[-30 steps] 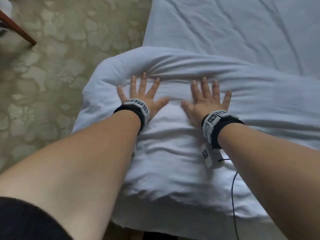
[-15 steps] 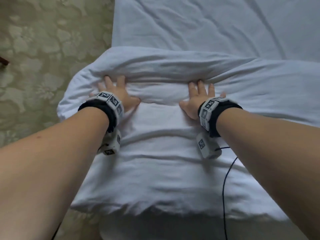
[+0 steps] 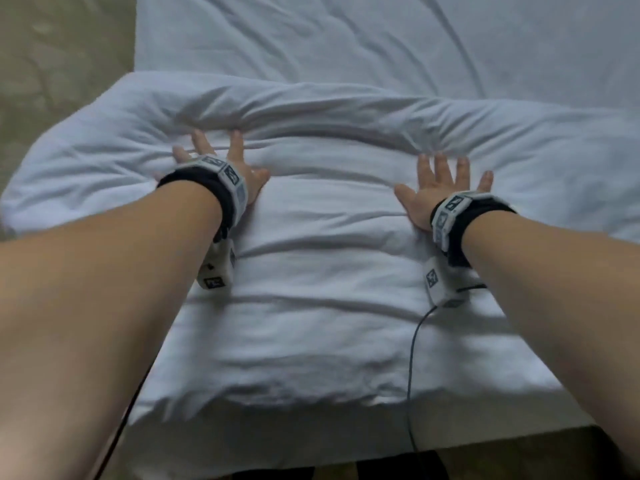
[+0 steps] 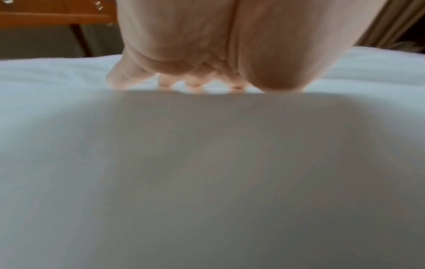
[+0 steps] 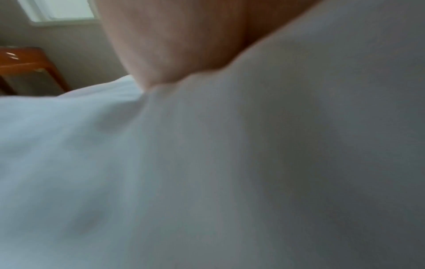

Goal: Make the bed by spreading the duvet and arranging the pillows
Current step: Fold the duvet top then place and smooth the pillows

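A white duvet (image 3: 322, 278) lies folded across the near end of the bed, a thick rolled fold (image 3: 346, 109) running along its far edge. My left hand (image 3: 221, 161) lies flat on it with fingers spread, fingertips against that fold. My right hand (image 3: 440, 185) presses flat on the duvet further right, fingers straight and splayed. In the left wrist view the left hand (image 4: 195, 72) rests palm down on the duvet (image 4: 207, 172). In the right wrist view only the heel of the right hand (image 5: 184, 45) shows against the duvet (image 5: 207, 163). No pillow is in view.
The white bed sheet (image 3: 381, 39) stretches beyond the fold. Patterned beige floor (image 3: 52, 64) lies to the left of the bed. A black cable (image 3: 412, 358) hangs from my right wrist over the duvet's near edge. Wooden furniture (image 5: 27, 67) stands past the bed.
My hands have slid apart across the duvet, the right one moving right, the left staying near the fold. The duvet's left corner now lies spread wider and flatter.
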